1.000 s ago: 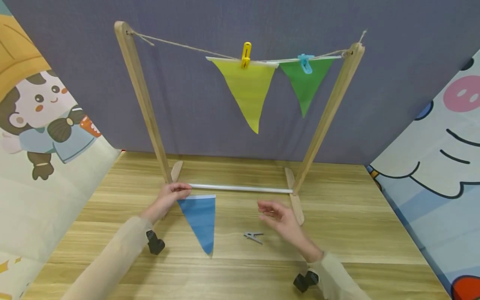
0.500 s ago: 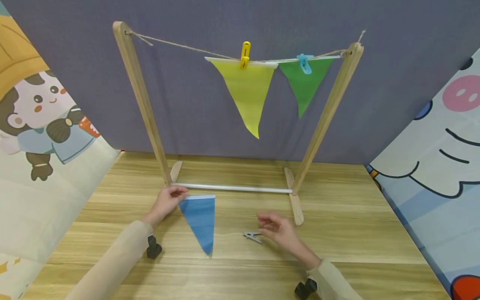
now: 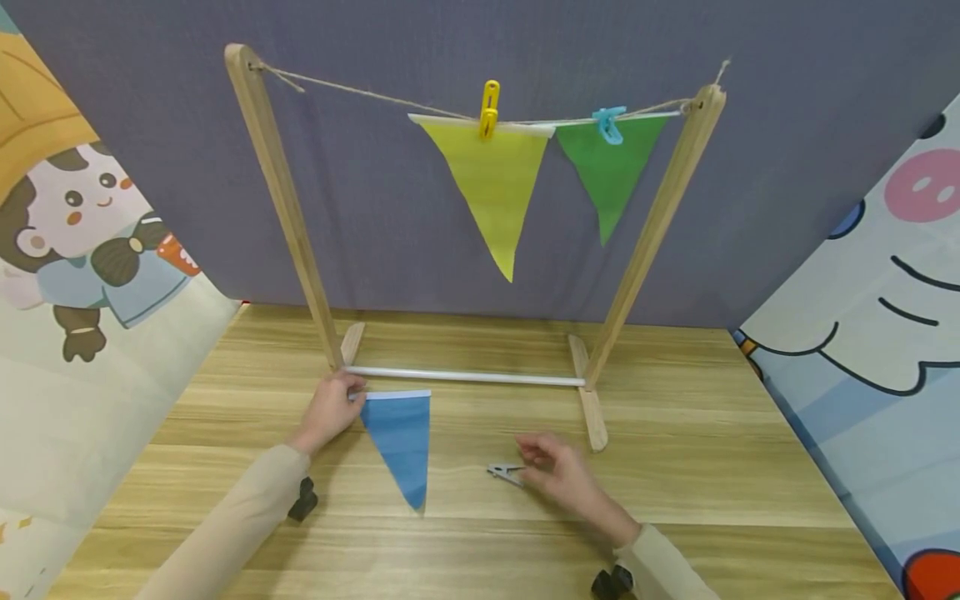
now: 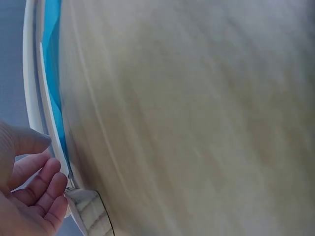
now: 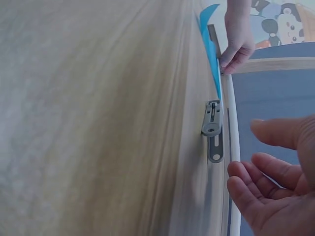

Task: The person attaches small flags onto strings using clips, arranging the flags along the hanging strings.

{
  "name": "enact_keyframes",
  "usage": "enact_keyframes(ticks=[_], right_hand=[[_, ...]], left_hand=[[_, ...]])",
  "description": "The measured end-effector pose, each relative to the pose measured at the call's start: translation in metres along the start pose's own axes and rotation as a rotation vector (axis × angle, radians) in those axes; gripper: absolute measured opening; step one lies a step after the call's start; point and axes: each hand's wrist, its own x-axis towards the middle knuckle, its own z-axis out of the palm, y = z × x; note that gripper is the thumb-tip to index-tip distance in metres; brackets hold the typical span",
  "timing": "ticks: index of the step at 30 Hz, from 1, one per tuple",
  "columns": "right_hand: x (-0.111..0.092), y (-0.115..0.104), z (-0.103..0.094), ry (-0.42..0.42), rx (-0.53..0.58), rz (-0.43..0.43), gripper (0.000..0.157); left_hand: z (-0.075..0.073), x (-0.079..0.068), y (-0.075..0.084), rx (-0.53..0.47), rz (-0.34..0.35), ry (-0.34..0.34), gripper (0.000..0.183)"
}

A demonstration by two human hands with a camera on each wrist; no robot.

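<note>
A blue triangular pennant [image 3: 401, 442] with a white top strip lies on the table. My left hand [image 3: 332, 411] is at the strip's left corner; the left wrist view shows thumb and fingers apart, with the white edge beside the fingertips. Whether they touch it I cannot tell. A grey clothespin [image 3: 504, 472] lies right of the pennant. Beside its handle end is my right hand [image 3: 562, 477], fingers loosely bent; in the right wrist view a gap separates them from the clothespin [image 5: 212, 123]. Neither hand visibly holds anything.
Behind stands a wooden frame [image 3: 288, 208] with a white crossbar [image 3: 465, 377] and a twine [image 3: 360, 90] strung across its top. From it hang a yellow pennant [image 3: 491, 183] under a yellow clothespin [image 3: 489, 108] and a green pennant [image 3: 611, 171] under a blue clothespin [image 3: 609, 125].
My left hand has shifted slightly left, at the pennant's corner. The right hand has come down towards the grey clothespin. The hanging pennants sway a little; the blue one stays put.
</note>
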Motion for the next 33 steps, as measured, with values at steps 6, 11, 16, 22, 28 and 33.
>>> enact_keyframes(ticks=[6,11,16,22,28,33], right_hand=[[-0.001,0.005,0.003,-0.003,-0.094,-0.025,0.039],[-0.001,0.007,0.004,-0.023,-0.172,-0.055,0.038],[-0.002,0.008,0.006,-0.044,-0.231,-0.050,0.040],[-0.001,0.005,0.009,-0.047,-0.281,-0.038,0.039],[0.000,0.002,0.011,-0.058,-0.327,0.007,0.031],[0.001,0.002,0.011,-0.076,-0.348,0.034,0.028]], left_hand=[[0.000,0.001,-0.001,0.106,0.057,-0.021,0.013],[-0.001,0.003,-0.002,0.215,0.122,-0.035,0.013],[-0.003,0.006,-0.001,0.285,0.135,-0.080,0.012],[-0.010,0.009,0.004,0.315,0.104,-0.179,0.010],[-0.017,0.012,0.009,0.307,0.059,-0.257,0.008],[-0.018,0.015,0.010,0.296,0.058,-0.274,0.010]])
